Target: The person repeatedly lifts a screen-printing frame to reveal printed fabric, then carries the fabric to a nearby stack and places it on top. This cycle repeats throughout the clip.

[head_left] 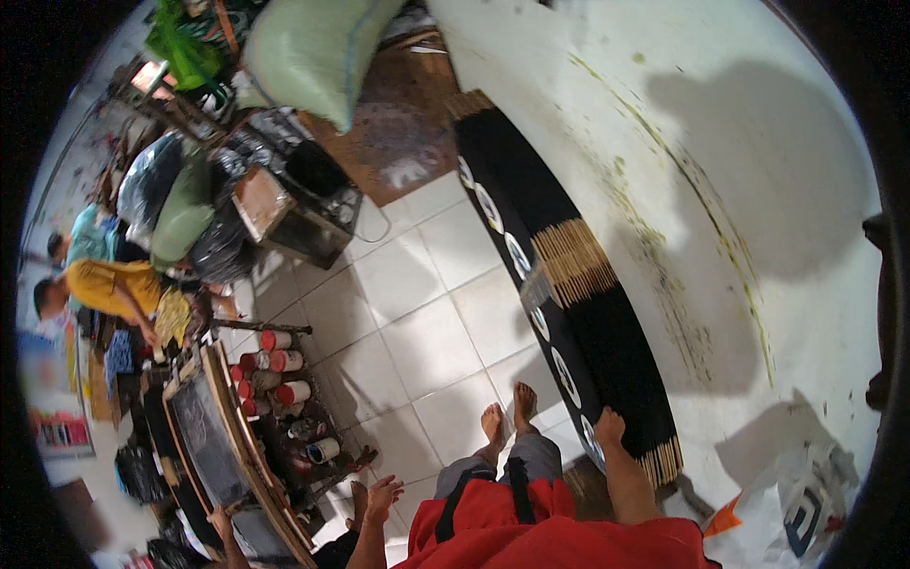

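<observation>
A long row of black cloth pieces (621,351) lies to the right, layered closely, with thin wooden board ends (573,261) showing at its middle and both ends. White round prints (564,375) run along its near left side. My right hand (609,429) is closed at the left edge of this row, near its close end; the fingers seem to pinch the black cloth, though their tips are hidden. My left hand (384,495) is raised at the lower left, fingers apart and holding nothing.
Red-lidded containers (284,360) stand on a low rack to the left. Beside it, another person's hand (220,520) touches a framed screen (213,441). A person in yellow (109,289) works farther off. A plastic bag (806,503) lies right; a pale sack (303,57) sits ahead.
</observation>
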Tool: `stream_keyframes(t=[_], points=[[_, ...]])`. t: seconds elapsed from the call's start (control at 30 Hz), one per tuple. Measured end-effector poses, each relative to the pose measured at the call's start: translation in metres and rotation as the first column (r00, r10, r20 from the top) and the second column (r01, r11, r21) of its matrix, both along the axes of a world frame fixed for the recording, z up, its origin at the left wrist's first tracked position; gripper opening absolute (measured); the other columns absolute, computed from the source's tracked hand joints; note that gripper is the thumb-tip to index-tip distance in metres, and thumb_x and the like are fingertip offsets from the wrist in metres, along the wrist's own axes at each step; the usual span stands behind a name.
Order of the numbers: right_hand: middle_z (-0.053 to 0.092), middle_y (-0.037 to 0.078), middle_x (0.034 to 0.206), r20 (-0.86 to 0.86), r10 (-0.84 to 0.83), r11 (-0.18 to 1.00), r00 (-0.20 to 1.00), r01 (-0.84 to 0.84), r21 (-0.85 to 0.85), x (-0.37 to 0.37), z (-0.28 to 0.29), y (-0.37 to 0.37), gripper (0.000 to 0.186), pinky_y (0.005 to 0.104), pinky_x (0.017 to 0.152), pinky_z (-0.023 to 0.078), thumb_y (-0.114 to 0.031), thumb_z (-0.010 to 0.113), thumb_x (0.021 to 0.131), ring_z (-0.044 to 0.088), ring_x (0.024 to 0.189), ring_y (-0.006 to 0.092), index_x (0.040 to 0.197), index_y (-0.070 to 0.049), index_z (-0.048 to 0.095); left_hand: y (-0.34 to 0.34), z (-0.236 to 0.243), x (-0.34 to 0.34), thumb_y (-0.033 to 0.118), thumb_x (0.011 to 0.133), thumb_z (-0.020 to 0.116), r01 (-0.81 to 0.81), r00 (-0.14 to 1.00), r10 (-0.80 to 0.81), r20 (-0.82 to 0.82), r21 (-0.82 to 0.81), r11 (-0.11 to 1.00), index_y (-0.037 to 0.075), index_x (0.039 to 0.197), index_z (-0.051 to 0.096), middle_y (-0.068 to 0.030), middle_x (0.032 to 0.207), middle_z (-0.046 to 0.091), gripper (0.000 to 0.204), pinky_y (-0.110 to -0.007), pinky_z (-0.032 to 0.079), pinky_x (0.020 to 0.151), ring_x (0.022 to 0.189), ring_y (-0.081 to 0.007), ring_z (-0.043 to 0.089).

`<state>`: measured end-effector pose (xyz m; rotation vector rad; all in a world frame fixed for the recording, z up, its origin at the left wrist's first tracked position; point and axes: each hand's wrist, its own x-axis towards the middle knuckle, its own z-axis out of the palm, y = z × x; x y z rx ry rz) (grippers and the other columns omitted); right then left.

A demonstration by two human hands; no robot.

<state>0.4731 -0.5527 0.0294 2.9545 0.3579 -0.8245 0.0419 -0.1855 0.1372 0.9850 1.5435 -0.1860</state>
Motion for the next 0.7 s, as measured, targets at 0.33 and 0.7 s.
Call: stream_keyframes(t=[0.33,0.7], points=[[0.058,0.02,0.102,0.149,0.055,0.927,0.987,-0.106,0.36,0.055,0.101,0.109,0.027,0.0409,0.077,0.048,-0.012,0.061,0.08,0.058,0.096,0.0348,0.103,0.002,0.055,-0.044,-0.023,-0.013,0.019,0.084,0.054,-0.117,0.966,0.1,0.237,0.06,0.991,0.003,0.125,0.048,-0.0087,0.102,0.064,0.044,-0.033,0.044,0.072,0.087,-0.0192,0.061],[0.057,0.016,0.108,0.673,-0.488,-0.645,0.556,-0.749,0.152,0.018,0.546,0.321,0.031,0.0317,0.08,0.045,-0.022,0.049,0.09,0.053,0.098,0.0237,0.111,0.001,0.053,-0.116,-0.089,0.012,0.021,0.071,0.061,0.108,0.994,-0.111,-0.006,0.288,0.951,0.003,0.104,0.063,-0.0074,0.089,0.066,0.038,-0.03,0.048,0.053,0.066,-0.0181,0.06]])
